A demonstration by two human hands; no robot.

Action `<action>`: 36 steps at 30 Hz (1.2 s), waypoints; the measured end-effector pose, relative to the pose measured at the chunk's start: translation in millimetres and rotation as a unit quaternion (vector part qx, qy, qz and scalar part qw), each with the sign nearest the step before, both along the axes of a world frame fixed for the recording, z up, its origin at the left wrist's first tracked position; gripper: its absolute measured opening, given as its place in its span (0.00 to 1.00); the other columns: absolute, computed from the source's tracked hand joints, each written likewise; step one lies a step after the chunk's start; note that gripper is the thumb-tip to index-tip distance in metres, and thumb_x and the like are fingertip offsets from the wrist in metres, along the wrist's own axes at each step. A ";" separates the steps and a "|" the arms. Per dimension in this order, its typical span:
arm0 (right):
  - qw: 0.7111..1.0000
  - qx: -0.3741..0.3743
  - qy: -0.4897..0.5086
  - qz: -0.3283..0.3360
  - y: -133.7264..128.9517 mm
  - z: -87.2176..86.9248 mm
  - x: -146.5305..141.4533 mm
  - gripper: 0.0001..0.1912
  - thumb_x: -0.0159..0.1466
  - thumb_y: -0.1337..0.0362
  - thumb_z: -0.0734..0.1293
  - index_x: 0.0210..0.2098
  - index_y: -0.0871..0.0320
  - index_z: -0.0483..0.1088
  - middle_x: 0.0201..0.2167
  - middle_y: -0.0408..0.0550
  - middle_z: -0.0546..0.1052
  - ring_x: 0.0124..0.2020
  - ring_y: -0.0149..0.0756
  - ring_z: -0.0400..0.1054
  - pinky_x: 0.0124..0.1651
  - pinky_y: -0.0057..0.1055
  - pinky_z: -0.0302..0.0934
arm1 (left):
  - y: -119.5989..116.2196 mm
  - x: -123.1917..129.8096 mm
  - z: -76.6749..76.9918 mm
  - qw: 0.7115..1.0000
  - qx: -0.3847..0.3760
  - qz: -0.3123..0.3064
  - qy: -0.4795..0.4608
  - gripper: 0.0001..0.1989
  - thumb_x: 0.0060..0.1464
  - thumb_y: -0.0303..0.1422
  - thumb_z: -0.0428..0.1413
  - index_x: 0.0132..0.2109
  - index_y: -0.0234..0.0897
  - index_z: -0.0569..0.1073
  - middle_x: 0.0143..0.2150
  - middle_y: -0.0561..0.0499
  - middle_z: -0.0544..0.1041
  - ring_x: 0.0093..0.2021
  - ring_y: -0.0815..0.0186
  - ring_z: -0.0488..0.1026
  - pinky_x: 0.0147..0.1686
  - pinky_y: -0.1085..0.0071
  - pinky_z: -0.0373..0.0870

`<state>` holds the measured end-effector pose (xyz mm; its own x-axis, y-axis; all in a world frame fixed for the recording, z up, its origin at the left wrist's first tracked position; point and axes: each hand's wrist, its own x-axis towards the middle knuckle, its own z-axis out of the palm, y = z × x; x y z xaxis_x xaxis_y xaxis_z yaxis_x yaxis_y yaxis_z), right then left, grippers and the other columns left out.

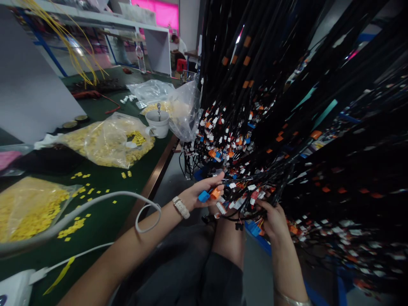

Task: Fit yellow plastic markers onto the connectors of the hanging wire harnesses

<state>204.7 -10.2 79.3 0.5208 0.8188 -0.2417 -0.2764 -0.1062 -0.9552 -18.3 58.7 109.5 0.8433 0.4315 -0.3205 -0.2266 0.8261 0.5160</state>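
Note:
My left hand (205, 191), with a white watch on the wrist, is closed round wire ends that carry a blue connector (204, 196) and an orange connector (215, 193). To the right, my right hand (273, 214) has its fingers closed on the black cables near a red connector (254, 196). Between the hands lie white connectors (221, 207) and black wires. Large bundles of black cables (229, 76) hang above and beyond both hands, their ends crowded with white, orange and blue connectors.
Left of me, a green tabletop (105, 221) bears bags of yellow pieces (105, 140), a white cup (158, 123) with a spoon and loose yellow pieces. A white cable (105, 196) crosses above my left forearm. Far back, a person (180, 44) sits near a red stool (181, 65).

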 end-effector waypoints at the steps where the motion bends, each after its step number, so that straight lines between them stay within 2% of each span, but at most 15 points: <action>1: 1.000 0.003 -0.001 -0.008 0.4 -1.6 -0.3 0.15 0.38 0.69 0.73 0.26 0.57 0.68 0.19 0.36 0.70 0.16 0.26 0.58 0.20 0.26 0.55 | -1.2 -0.5 -0.5 1.000 0.001 0.004 -0.011 0.20 0.53 0.43 0.51 0.21 0.34 0.59 0.14 0.58 0.57 0.13 0.78 0.52 0.11 0.79 0.43; 6: 0.999 0.002 -0.043 -0.033 0.4 -14.8 6.8 0.16 0.40 0.67 0.72 0.30 0.58 0.70 0.24 0.40 0.75 0.24 0.32 0.67 0.29 0.29 0.61 | -7.4 -3.3 1.4 0.998 0.036 -0.001 -0.052 0.13 0.49 0.33 0.56 0.24 0.33 0.61 0.16 0.58 0.57 0.14 0.78 0.52 0.12 0.79 0.42; 11: 0.973 -0.032 -0.230 -0.001 -6.7 -24.1 24.4 0.13 0.46 0.63 0.71 0.32 0.58 0.73 0.29 0.44 0.77 0.35 0.39 0.69 0.38 0.32 0.61 | -6.7 -3.7 1.7 1.000 0.020 0.001 -0.017 0.10 0.51 0.33 0.54 0.27 0.30 0.66 0.16 0.57 0.60 0.13 0.79 0.52 0.12 0.80 0.43; 13: 0.963 -0.038 -0.267 0.023 -10.9 -23.2 28.4 0.13 0.47 0.61 0.71 0.33 0.58 0.74 0.31 0.45 0.77 0.38 0.41 0.68 0.42 0.33 0.60 | -6.0 -4.0 -0.6 1.000 0.024 0.003 -0.001 0.09 0.51 0.32 0.54 0.28 0.28 0.68 0.16 0.56 0.63 0.13 0.79 0.54 0.12 0.80 0.46; 15: 0.969 -0.032 -0.238 0.062 -15.1 -19.5 29.1 0.15 0.48 0.59 0.72 0.35 0.57 0.74 0.34 0.45 0.77 0.39 0.40 0.68 0.44 0.34 0.60 | -5.4 -4.4 -3.6 0.999 0.035 0.001 0.003 0.09 0.51 0.31 0.54 0.28 0.28 0.69 0.17 0.54 0.66 0.14 0.78 0.58 0.13 0.80 0.48; 18: 0.986 -0.022 -0.121 0.114 -20.6 -9.7 27.1 0.18 0.48 0.57 0.72 0.38 0.56 0.73 0.38 0.46 0.77 0.41 0.39 0.69 0.45 0.33 0.62 | -3.9 -5.0 -7.5 0.999 0.044 -0.001 -0.009 0.08 0.50 0.29 0.54 0.27 0.27 0.70 0.18 0.52 0.68 0.14 0.76 0.61 0.13 0.80 0.51; 21: 0.984 -0.025 -0.046 0.172 -24.4 1.4 26.7 0.19 0.48 0.56 0.73 0.39 0.54 0.72 0.40 0.47 0.77 0.40 0.40 0.70 0.43 0.34 0.64 | -1.3 -5.8 -9.1 0.999 0.026 0.019 -0.007 0.08 0.51 0.28 0.52 0.27 0.27 0.70 0.18 0.52 0.69 0.15 0.76 0.63 0.13 0.80 0.54; 27: 0.966 -0.058 -0.114 0.223 -25.2 11.0 30.6 0.20 0.50 0.55 0.72 0.41 0.55 0.71 0.38 0.48 0.77 0.36 0.40 0.71 0.39 0.35 0.65 | 2.3 -7.0 -10.1 0.998 -0.006 0.052 0.024 0.10 0.54 0.25 0.49 0.27 0.26 0.70 0.18 0.52 0.69 0.13 0.77 0.63 0.13 0.82 0.55; 32: 0.960 -0.048 -0.170 0.217 -22.2 12.1 26.4 0.20 0.50 0.54 0.71 0.40 0.55 0.71 0.39 0.47 0.77 0.36 0.40 0.70 0.38 0.34 0.66 | 3.4 -7.9 -11.7 0.998 -0.006 0.054 0.023 0.12 0.55 0.25 0.48 0.25 0.27 0.69 0.17 0.53 0.68 0.12 0.77 0.62 0.13 0.81 0.56; 36: 0.960 -0.072 -0.148 0.227 -21.0 13.5 24.0 0.16 0.51 0.55 0.71 0.35 0.57 0.70 0.28 0.44 0.75 0.26 0.34 0.68 0.29 0.30 0.65 | 3.7 -8.0 -12.7 0.999 -0.003 0.046 0.024 0.12 0.55 0.25 0.47 0.26 0.27 0.69 0.16 0.53 0.68 0.12 0.76 0.62 0.12 0.81 0.56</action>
<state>228.7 -31.2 92.8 0.1821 0.9465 -0.2663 0.1100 -0.2888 -0.9511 -26.2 62.4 96.8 0.7836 0.5050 -0.3618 -0.2772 0.8054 0.5239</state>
